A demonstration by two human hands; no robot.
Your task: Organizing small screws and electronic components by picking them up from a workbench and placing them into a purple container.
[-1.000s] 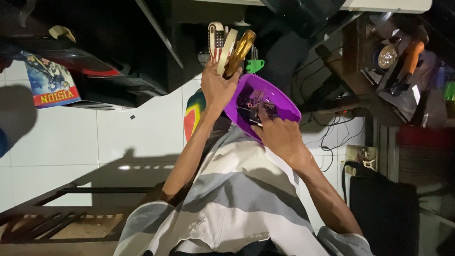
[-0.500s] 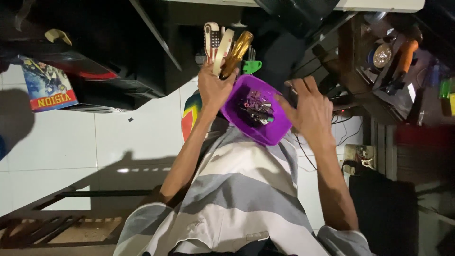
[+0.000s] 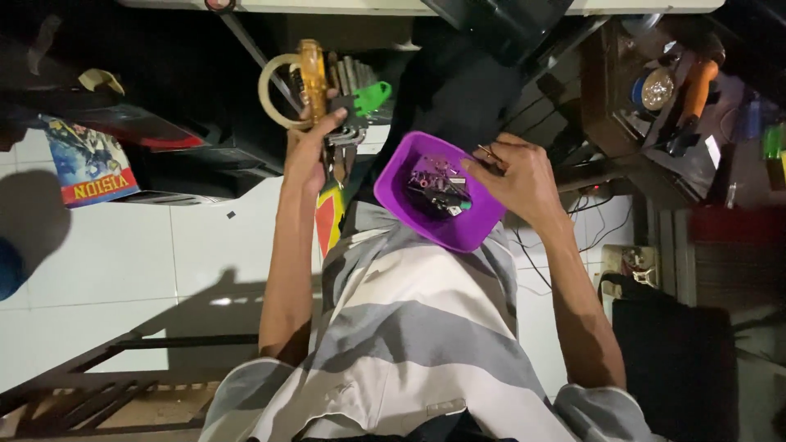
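The left hand (image 3: 309, 155) has lifted away from the purple bowl (image 3: 438, 200) – gripping a yellow-handled screwdriver (image 3: 312, 75) and tape ring (image 3: 278, 86). The right hand (image 3: 516, 176) now pinches a thin pin at the bowl's rim – bowl on the lap.

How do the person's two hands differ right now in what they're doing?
The left hand is closed around a bundle of tools, among them a yellow-handled screwdriver and a tape ring; the right hand rests on the purple bowl rim, pinching something thin. The left is raised beyond the bowl; the right is at it. Both are bare.
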